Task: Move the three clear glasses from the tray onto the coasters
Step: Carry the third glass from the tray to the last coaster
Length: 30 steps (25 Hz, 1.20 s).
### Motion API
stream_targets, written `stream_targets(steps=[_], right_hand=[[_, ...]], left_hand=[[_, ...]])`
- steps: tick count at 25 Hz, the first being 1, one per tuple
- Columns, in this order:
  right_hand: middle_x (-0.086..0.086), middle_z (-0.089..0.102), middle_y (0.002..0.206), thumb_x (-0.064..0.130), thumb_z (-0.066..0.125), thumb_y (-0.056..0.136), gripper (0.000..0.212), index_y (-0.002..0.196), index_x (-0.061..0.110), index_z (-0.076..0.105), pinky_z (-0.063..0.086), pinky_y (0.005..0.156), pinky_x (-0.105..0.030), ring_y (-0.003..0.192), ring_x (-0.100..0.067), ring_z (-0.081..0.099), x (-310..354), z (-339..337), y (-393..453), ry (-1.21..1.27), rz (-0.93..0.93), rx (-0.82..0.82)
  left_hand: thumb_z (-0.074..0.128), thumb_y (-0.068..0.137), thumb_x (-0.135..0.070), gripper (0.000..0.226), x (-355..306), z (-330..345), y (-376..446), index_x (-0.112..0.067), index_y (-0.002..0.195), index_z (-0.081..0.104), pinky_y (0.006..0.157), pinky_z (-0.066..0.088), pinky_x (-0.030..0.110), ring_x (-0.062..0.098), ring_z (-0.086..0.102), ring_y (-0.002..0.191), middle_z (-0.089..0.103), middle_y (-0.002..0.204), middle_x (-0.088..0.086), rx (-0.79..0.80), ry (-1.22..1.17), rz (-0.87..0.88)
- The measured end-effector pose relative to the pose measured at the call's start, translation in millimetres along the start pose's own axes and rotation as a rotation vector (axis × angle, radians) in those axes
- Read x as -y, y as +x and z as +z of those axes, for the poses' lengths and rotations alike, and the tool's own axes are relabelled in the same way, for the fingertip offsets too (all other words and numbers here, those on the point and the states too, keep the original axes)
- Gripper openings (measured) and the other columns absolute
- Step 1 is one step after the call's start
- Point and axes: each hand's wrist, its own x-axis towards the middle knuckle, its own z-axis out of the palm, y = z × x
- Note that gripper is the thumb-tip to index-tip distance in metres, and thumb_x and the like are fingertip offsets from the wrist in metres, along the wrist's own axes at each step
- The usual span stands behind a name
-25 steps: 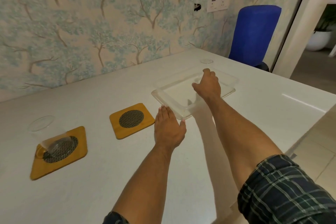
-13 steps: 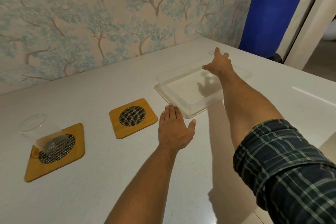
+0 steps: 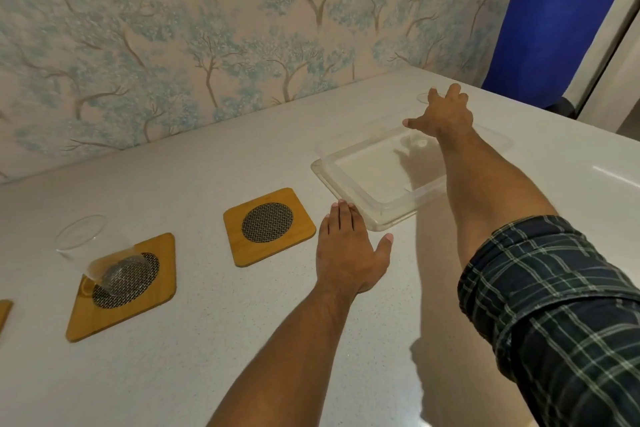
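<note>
A clear glass [image 3: 90,248] stands on a bamboo coaster [image 3: 145,302] at the left. A second bamboo coaster [image 3: 268,226] with a dark mesh centre is bare. A sliver of a third coaster [image 3: 3,312] shows at the left edge. The clear plastic tray [image 3: 349,191] lies right of centre. My left hand [image 3: 349,253] rests flat on the table at the tray's near corner. My right hand [image 3: 441,114] stretches over the tray's far side, fingers spread, at the rim of another clear glass [image 3: 423,98], which it largely hides.
The white table [image 3: 207,340] runs along a tree-patterned wall. A blue chair [image 3: 550,35] stands behind the table's far right corner. The table's right edge drops off just past the tray.
My right hand has moved from the tray's middle out to its far side, reaching the glass there, with fingers spread. My left hand has stayed flat on the table.
</note>
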Motion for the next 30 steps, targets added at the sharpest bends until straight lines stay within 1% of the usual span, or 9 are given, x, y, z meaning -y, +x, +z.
stream_targets(steps=[3,6,10,16,23,24,26,28,30], right_hand=[[-0.018,0.024,0.153,0.059,0.075,0.079,0.095,0.150,0.016,0.030,0.043,0.100,-0.051,0.136,-0.040,0.035,4.1,1.7,-1.0,0.146,0.024,-0.005],[-0.019,0.042,0.142,0.043,0.083,0.078,0.091,0.145,0.013,0.030,0.048,0.096,-0.047,0.124,-0.041,0.052,7.9,9.4,-9.1,0.346,0.036,-0.041],[-0.020,0.055,0.133,0.037,0.084,0.077,0.089,0.143,0.013,0.029,0.048,0.094,-0.043,0.119,-0.039,0.057,5.8,17.9,-23.8,0.465,0.078,-0.055],[-0.018,0.053,0.137,0.037,0.082,0.079,0.089,0.145,0.012,0.029,0.048,0.097,-0.044,0.122,-0.040,0.056,-0.3,15.1,-44.9,0.516,0.022,-0.059],[-0.015,0.048,0.144,0.039,0.081,0.080,0.090,0.149,0.018,0.026,0.044,0.101,-0.043,0.126,-0.038,0.053,6.2,1.9,-71.6,0.607,-0.057,-0.117],[-0.013,0.050,0.142,0.040,0.081,0.080,0.090,0.150,0.020,0.028,0.044,0.099,-0.041,0.126,-0.035,0.054,9.2,-1.6,-77.9,0.652,-0.068,-0.151],[-0.009,0.056,0.136,0.046,0.081,0.077,0.090,0.149,0.023,0.031,0.044,0.095,-0.036,0.122,-0.027,0.057,17.2,-9.1,-92.5,0.753,-0.069,-0.236],[-0.004,0.061,0.129,0.053,0.081,0.074,0.092,0.148,0.025,0.034,0.047,0.094,-0.036,0.116,-0.022,0.060,29.2,-15.9,-110.4,0.799,-0.077,-0.293],[0.000,0.064,0.123,0.057,0.081,0.070,0.094,0.146,0.027,0.035,0.051,0.092,-0.037,0.108,-0.020,0.063,43.4,-20.2,-129.9,0.815,-0.105,-0.306]], left_hand=[[0.024,0.096,-0.069,0.094,-0.8,-1.3,-0.9,-0.002,0.160,0.006,0.126,0.000,0.041,0.027,0.001,0.157,0.005,0.170,0.016,0.008,-0.001,-0.001],[0.024,0.097,-0.069,0.094,-1.9,-4.4,-1.6,-0.003,0.161,0.006,0.126,-0.001,0.041,0.027,0.001,0.157,0.004,0.170,0.016,0.020,0.006,-0.010],[0.023,0.098,-0.068,0.093,-2.6,-6.7,-2.5,-0.002,0.160,0.004,0.126,-0.001,0.041,0.026,-0.001,0.157,0.002,0.170,0.016,0.043,-0.001,-0.007],[0.021,0.101,-0.065,0.089,-1.7,-12.1,-9.1,-0.001,0.160,0.003,0.126,-0.003,0.040,0.027,-0.003,0.157,0.000,0.170,0.016,0.071,-0.038,0.018],[0.020,0.108,-0.049,0.073,3.1,-18.7,-21.6,-0.001,0.160,0.003,0.126,-0.004,0.040,0.027,-0.004,0.157,-0.002,0.170,0.017,0.176,-0.032,0.086],[0.022,0.108,-0.047,0.071,6.0,-22.4,-24.3,-0.001,0.160,0.006,0.126,-0.002,0.039,0.027,-0.001,0.157,0.001,0.170,0.016,0.183,-0.053,0.099],[0.029,0.108,-0.045,0.067,14.7,-31.0,-30.4,-0.002,0.159,0.018,0.125,0.010,0.038,0.028,0.015,0.155,0.017,0.168,0.016,0.152,-0.121,0.121],[0.032,0.108,-0.044,0.063,27.4,-40.2,-42.6,-0.003,0.155,0.031,0.122,0.021,0.038,0.029,0.030,0.149,0.033,0.163,0.016,0.072,-0.157,0.123],[0.034,0.107,-0.045,0.061,41.8,-47.4,-58.0,-0.005,0.153,0.037,0.120,0.024,0.037,0.028,0.036,0.146,0.040,0.159,0.014,-0.012,-0.161,0.116]])
